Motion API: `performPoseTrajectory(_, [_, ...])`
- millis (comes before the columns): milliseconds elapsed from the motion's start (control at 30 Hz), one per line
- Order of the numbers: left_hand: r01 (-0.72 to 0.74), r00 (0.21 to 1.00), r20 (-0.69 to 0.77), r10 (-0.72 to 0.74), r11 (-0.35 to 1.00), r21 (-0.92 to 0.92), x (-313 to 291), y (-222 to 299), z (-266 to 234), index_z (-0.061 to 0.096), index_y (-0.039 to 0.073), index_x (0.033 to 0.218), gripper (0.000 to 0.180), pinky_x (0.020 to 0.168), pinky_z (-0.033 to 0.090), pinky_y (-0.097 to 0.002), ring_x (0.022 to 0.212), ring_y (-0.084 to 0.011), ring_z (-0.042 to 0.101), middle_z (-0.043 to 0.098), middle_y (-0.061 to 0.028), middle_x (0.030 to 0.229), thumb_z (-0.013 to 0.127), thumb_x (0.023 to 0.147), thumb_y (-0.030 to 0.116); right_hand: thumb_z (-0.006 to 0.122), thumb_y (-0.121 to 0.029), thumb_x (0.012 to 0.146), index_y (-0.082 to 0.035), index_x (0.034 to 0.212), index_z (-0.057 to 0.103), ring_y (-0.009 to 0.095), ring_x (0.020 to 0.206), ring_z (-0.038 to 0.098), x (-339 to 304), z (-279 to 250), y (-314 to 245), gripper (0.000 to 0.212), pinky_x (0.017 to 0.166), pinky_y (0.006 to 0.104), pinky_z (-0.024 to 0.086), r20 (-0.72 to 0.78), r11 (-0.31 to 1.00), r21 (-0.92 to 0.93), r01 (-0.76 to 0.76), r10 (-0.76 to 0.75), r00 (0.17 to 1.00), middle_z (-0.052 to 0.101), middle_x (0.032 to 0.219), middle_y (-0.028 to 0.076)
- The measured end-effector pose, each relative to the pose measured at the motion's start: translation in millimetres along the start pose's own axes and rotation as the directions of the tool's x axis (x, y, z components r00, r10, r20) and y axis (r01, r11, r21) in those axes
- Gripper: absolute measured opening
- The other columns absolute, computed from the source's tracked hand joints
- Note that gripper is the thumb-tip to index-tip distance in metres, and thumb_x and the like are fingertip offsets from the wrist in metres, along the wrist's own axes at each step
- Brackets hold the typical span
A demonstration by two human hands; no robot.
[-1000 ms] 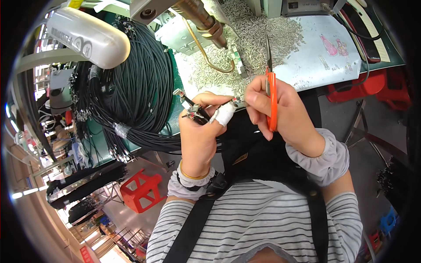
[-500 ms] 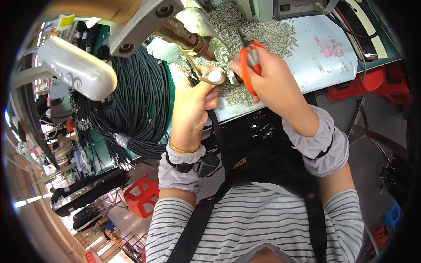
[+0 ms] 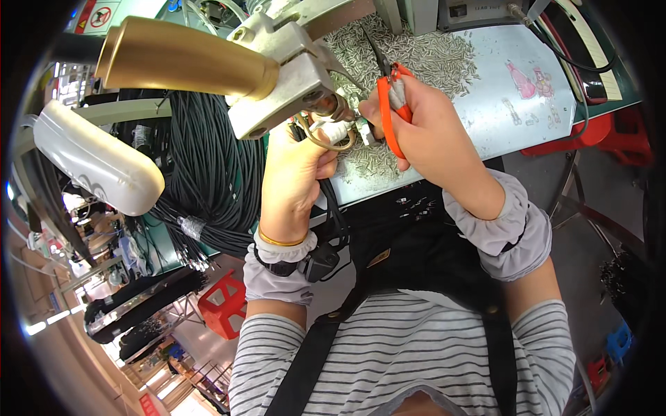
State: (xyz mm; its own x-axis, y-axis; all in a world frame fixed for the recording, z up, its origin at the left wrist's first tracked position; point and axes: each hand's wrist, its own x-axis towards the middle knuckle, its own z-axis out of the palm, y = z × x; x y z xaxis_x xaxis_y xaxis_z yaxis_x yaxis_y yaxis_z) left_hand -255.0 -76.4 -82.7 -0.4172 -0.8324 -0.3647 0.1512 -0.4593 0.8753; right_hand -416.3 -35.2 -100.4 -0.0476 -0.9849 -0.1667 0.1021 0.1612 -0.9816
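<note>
My left hand [image 3: 295, 163] is closed at the work spot, thumb and fingers pinched together beneath a curved brass-coloured tube [image 3: 340, 148]. Black cable [image 3: 336, 211] hangs down below it, and its end is hidden among the fingers. In my right hand [image 3: 438, 132] lies a pair of pliers [image 3: 390, 111] with orange-red handles, their dark slim jaws pointing up and away. The right fingertips are at a small whitish-green piece [image 3: 365, 132] between the hands. Close above is the metal tip [image 3: 338, 107] of a clamped, gold-bodied tool [image 3: 187, 59].
Many small silvery pins [image 3: 416, 59] cover the far part of the pale work plate [image 3: 485, 139]. A large bundle of black cables [image 3: 208, 166] lies at the left, beside a white lamp [image 3: 97, 159]. A control box [image 3: 479, 12] stands at the back; red stools [image 3: 225, 305] are below.
The view has shifted, so the gold-bodied tool and lamp appear lower, and the tool's body shows more fully. Both hands stay at the same spot; the pliers remain in my right hand.
</note>
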Motion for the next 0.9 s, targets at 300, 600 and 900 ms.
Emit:
performPoseTrajectory(300, [0.006,0.997,-0.079,-0.004,1.0,0.029,0.5,-3.5,-0.1,0.051,0.002,0.086,0.019,0.036,0.02,-0.0155,0.043,-0.0007,0.031,0.046,0.0022,0.063,0.065,0.074,0.007,0.054,-0.015,0.083,0.0,0.086,0.053,0.004,0.042,0.041,-1.0,-0.1,1.1,0.015,0.036,0.0188,0.034,0.002,1.0,-0.013,-0.002,0.002,1.0,0.048,0.061,0.0])
performPoseTrajectory(600, [-0.026,0.999,-0.032,0.026,1.0,0.008,-14.8,-2.4,2.0,0.055,0.001,0.086,0.01,0.038,0.021,-0.0164,0.046,-0.0021,0.032,0.043,0.0027,0.065,0.059,0.077,0.004,0.055,-0.017,0.084,-0.001,0.085,0.052,0.004,0.042,0.041,-14.2,3.1,-3.3,0.016,0.036,0.0187,0.034,0.001,0.999,0.053,-0.01,0.01,1.0,0.049,0.063,0.001])
performPoseTrajectory(900, [-0.107,0.99,-0.084,0.111,0.993,0.05,-61.3,-19.1,17.5,0.055,-0.002,0.101,0.019,0.059,0.04,-0.0238,0.064,-0.0114,0.049,0.055,-0.0031,0.079,0.052,0.083,0.003,0.059,-0.007,0.08,0.0,0.084,0.054,0.005,0.046,0.043,-47.8,-3.0,-0.9,0.009,0.042,0.0172,0.034,-0.092,0.945,-0.255,0.206,-0.235,0.967,0.054,0.068,0.001])
